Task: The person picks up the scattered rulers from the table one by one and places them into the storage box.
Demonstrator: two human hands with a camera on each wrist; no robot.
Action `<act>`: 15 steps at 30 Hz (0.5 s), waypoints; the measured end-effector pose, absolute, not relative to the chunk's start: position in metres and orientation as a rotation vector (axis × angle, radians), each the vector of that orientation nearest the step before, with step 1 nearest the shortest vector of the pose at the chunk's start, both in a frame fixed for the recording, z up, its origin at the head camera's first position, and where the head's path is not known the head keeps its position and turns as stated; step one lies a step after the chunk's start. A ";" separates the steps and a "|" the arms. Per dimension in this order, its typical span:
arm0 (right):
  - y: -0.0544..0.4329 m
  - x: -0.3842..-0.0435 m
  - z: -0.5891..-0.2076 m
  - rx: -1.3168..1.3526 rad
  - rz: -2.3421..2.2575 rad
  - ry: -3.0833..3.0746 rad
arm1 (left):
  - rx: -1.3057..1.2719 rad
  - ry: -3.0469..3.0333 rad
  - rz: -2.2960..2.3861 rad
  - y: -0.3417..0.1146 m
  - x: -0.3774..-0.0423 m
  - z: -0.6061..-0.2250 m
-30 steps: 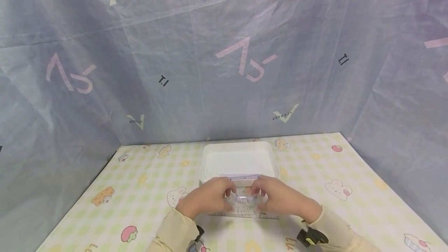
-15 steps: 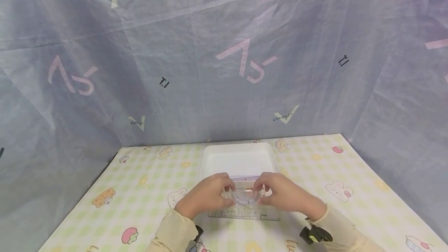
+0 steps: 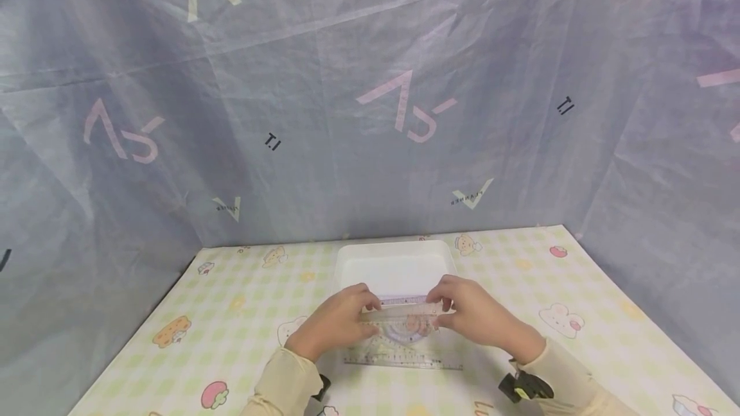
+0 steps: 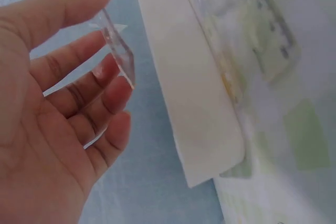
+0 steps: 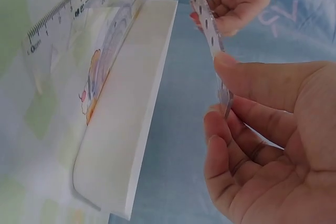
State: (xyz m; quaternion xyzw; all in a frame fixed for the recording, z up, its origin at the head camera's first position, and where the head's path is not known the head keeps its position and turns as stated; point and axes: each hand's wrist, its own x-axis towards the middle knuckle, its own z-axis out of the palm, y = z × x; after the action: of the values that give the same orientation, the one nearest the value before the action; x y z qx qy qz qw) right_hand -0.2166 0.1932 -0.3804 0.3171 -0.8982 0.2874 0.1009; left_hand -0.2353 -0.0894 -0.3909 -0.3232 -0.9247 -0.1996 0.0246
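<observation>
Both hands pinch a clear ruler-like plastic strip with a row of small holes, one end each. My left hand has its thumb on one face and its fingers behind; in the left wrist view the strip's end rests against the fingers. My right hand grips the other end the same way. The strip is held over the front wall of a white tray. On the cloth below lie a clear protractor and a clear piece with a ruler edge, overlapping.
Inside the tray, along its near wall, lies a purple-tinted ruler. A checked tablecloth with cartoon prints covers the table. Grey-blue fabric hangs behind and at both sides.
The hands have moved slightly apart, their fingertips a little farther toward the tray, with the strip now visible between them. The protractor and ruler-edged piece beneath show more clearly.
</observation>
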 end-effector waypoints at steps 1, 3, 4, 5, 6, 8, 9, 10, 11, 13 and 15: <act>0.194 -0.217 -0.380 0.929 0.843 -2.647 | -0.991 -2.858 -0.610 -0.090 -0.236 -0.392; 0.195 -0.219 -0.381 0.916 0.830 -2.640 | -0.979 -2.851 -0.604 -0.092 -0.238 -0.394; 0.196 -0.219 -0.381 0.910 0.829 -2.637 | -0.975 -2.846 -0.602 -0.093 -0.239 -0.394; 0.196 -0.220 -0.382 0.904 0.828 -2.633 | -0.970 -2.844 -0.605 -0.093 -0.240 -0.395; 0.197 -0.221 -0.383 0.898 0.826 -2.630 | -0.966 -2.840 -0.613 -0.093 -0.241 -0.395; 0.197 -0.222 -0.385 0.883 0.834 -2.629 | -0.956 -2.830 -0.638 -0.094 -0.242 -0.395; 0.198 -0.223 -0.386 0.873 0.842 -2.630 | -0.952 -2.824 -0.654 -0.094 -0.243 -0.396; 0.198 -0.224 -0.387 0.857 0.850 -2.633 | -0.948 -2.818 -0.671 -0.094 -0.243 -0.396; 0.198 -0.225 -0.389 0.840 0.860 -2.636 | -0.944 -2.810 -0.687 -0.094 -0.244 -0.396; 0.198 -0.226 -0.391 0.792 0.879 -2.649 | -0.940 -2.792 -0.704 -0.094 -0.244 -0.397; 0.198 -0.228 -0.393 0.744 0.901 -2.663 | -0.941 -2.771 -0.695 -0.093 -0.245 -0.399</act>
State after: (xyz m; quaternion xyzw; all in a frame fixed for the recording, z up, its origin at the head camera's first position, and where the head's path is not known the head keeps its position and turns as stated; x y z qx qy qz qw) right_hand -0.2275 0.1983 -0.3930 0.2540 -0.9095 0.3077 0.1167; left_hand -0.2452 -0.0925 -0.3986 -0.3121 -0.9193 -0.2304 0.0669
